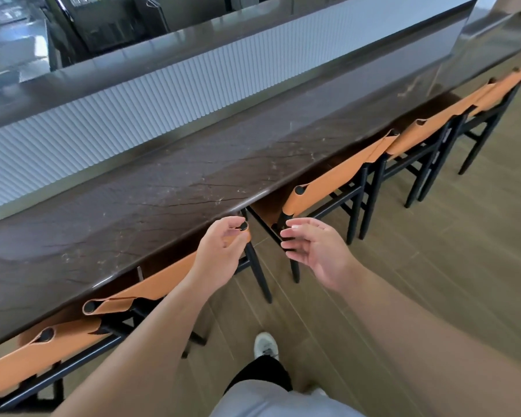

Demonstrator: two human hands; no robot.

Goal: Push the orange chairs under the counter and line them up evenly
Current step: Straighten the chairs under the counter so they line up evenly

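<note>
A row of orange chairs with black frames stands along the dark brown counter (163,191), their backrests at its edge. My left hand (220,251) grips the right top corner of one orange chair (151,287), thumb and fingers curled round the black post cap. My right hand (313,251) hovers with loosely curled fingers, holding nothing, its fingertips close to the left post of the neighbouring orange chair (337,173). Another chair (21,365) sits at the far left, overlapping the one I hold. Two more chairs (427,136) (506,85) follow to the right.
A white ribbed panel (133,115) rises behind the counter, with dark kitchen equipment beyond it. The wooden floor (433,266) stretches to the right of the chairs. My white shoe (265,346) stands on the floor just behind the chair legs.
</note>
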